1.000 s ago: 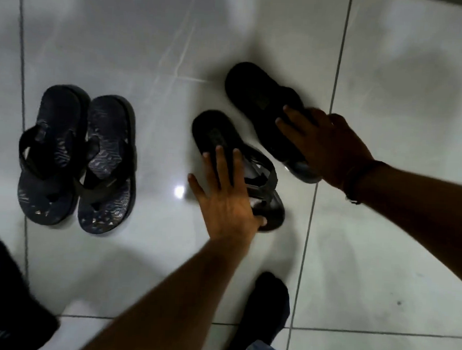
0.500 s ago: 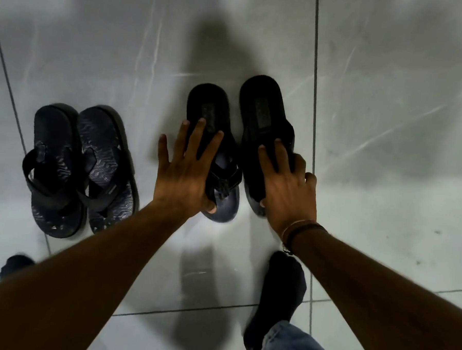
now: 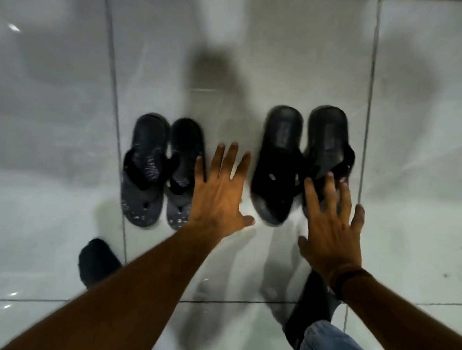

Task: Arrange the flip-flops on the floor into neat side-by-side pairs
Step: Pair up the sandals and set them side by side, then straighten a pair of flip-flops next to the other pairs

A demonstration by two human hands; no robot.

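Observation:
Two pairs of flip-flops lie on the pale tiled floor. The patterned dark blue pair [image 3: 160, 171] sits side by side at the left. The plain black pair [image 3: 300, 162] sits side by side at the right, toes pointing toward me. My left hand [image 3: 219, 195] hovers between the two pairs, fingers spread, holding nothing, and covers the edge of the blue pair's right sandal. My right hand [image 3: 331, 228] is spread over the near end of the right black sandal, and I cannot tell whether its fingertips touch it.
My two feet in dark socks [image 3: 97, 261] [image 3: 311, 307] stand near the bottom, with a jeans hem [image 3: 330, 346] at the right one. Grout lines [image 3: 366, 128] cross the glossy tiles [image 3: 54, 112].
Both hands have lifted off the black sandals and opened wide. The black pair now lies parallel and close together. The camera view has shifted, so both pairs appear further right.

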